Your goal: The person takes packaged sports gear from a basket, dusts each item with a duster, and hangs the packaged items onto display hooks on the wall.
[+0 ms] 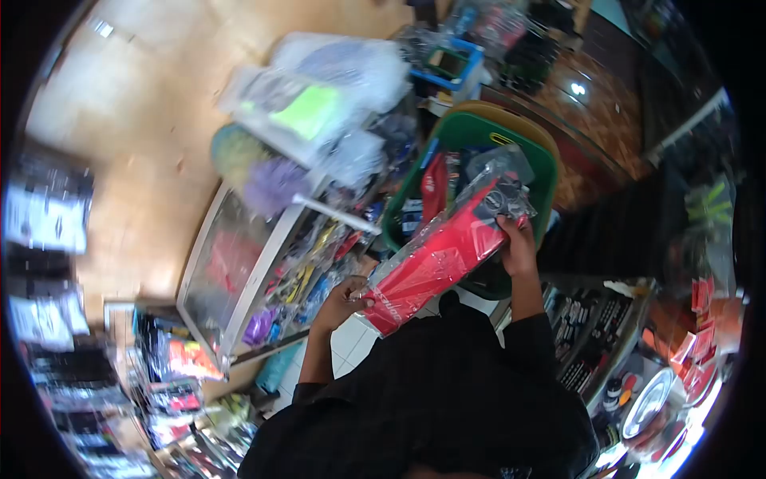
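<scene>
Holding: red plastic-wrapped packet (439, 259), slanted
Left hand (344, 303): pinching its lower end
Right hand (519, 246): gripping its edge near the upper end
Packet spot: between both hands, upper part over green tub (472, 128), lower end near black shirt (431, 391)

Red package (437, 262) in both hands' fingers (512, 231)

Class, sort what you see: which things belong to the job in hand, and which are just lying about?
In the job:
red packet, held at both ends
left hand
right hand
green bin, probably: the packet is over it

Lying about:
purple duster
blue basket
glass case
</scene>
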Demonstrator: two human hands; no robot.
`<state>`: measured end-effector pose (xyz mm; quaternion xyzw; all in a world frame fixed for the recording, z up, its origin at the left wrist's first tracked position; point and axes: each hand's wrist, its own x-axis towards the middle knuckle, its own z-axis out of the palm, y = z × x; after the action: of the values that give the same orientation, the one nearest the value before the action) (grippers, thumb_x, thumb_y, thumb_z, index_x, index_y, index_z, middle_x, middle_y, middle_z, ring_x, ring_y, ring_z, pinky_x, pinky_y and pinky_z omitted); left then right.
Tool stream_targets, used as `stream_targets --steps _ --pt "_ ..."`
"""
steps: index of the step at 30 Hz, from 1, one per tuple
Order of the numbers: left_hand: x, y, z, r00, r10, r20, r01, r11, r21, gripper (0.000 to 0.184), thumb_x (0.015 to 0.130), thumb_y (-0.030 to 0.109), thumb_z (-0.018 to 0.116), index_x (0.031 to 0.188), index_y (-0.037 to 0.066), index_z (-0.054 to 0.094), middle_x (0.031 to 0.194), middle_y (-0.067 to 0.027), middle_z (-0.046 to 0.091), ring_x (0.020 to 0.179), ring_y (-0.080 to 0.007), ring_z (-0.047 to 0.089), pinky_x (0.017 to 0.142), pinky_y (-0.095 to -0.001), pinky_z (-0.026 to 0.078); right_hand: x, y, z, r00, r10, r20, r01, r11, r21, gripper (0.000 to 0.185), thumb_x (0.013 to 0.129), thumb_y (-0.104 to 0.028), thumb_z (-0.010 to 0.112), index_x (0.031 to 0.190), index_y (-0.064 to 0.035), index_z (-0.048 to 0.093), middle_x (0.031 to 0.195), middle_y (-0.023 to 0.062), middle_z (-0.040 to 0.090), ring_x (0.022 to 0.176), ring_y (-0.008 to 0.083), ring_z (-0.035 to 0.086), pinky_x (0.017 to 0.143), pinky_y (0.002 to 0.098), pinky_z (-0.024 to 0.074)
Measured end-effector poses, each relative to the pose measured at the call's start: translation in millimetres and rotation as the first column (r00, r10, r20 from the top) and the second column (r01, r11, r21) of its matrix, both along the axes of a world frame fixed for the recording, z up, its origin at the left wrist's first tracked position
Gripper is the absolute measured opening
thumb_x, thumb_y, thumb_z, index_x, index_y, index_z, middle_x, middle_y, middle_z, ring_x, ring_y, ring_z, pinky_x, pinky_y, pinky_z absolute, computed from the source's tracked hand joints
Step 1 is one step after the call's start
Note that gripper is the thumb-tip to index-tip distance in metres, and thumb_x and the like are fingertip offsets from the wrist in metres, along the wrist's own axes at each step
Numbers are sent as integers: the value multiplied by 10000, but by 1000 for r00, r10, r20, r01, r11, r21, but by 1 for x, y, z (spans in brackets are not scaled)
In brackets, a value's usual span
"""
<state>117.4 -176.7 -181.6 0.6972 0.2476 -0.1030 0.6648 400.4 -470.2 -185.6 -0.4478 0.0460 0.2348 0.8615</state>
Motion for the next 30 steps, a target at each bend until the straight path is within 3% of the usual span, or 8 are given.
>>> stream_targets --steps 3,5,6,21,23,24,26,30 --pt "-58 4 1 932 327 156 -307 942 -136 587 844 68 747 1353 60 456 1221 -100 588 1139 -207 585 956 -352 492 -25 40 20 998 61 13 -62 987 147 388 890 -66 674 1262 -42 568 1194 59 644 1100 210 618 968 374 480" --pt "-109 5 -27 671 737 76 -460 495 -737 571 873 67 707 1373 39 432 1281 -118 582 1186 -243 580 993 -405 491 -49 66 22 991 132 6 -132 979 155 376 899 -95 679 1257 -50 572 1200 64 640 1112 214 612 975 391 475" --pt "-132 5 -38 643 759 106 -432 473 -768 555 897 77 679 1385 23 420 1336 -128 564 1198 -261 581 1015 -435 488 -65 81 27 983 186 12 -186 971 149 370 904 -104 679 1254 -51 573 1196 63 642 1107 210 615 969 383 478" --pt "-295 70 83 168 911 377 -807 346 -478 384 839 -25 666 1213 -21 577 1114 -106 674 977 -222 672 869 -341 549 -166 301 80 638 696 330 -651 716 -252 262 931 -181 679 1145 -45 613 1007 -3 664 859 87 614 655 245 461" --pt "-287 95 94 41 928 371 -864 219 -453 369 856 -6 650 1216 -20 571 1107 -105 672 969 -225 671 857 -337 546 -133 346 60 76 747 661 -330 644 -690 416 926 -258 679 1226 5 562 1092 87 658 950 189 635 787 326 511" --pt "-285 112 90 32 926 377 -864 215 -455 369 856 -6 650 1216 -20 571 1107 -105 672 969 -225 671 857 -337 546 -133 352 72 67 743 666 -333 646 -687 416 926 -258 679 1226 5 562 1092 87 658 950 189 635 787 326 511" --pt "-284 151 64 94 926 367 -860 261 -439 337 870 16 641 1198 -25 577 1093 -107 673 955 -213 666 847 -331 539 -135 363 107 -330 591 736 640 713 -286 558 891 -274 691 1319 23 489 1207 209 603 1106 320 601 937 434 486" --pt "-265 182 49 192 892 410 -925 303 -227 328 869 38 655 1182 -34 587 1035 -95 685 894 -181 661 820 -315 528 -89 383 73 80 898 432 541 325 -776 637 857 -224 690 1393 -2 426 1303 282 515 1231 402 511 998 506 436"
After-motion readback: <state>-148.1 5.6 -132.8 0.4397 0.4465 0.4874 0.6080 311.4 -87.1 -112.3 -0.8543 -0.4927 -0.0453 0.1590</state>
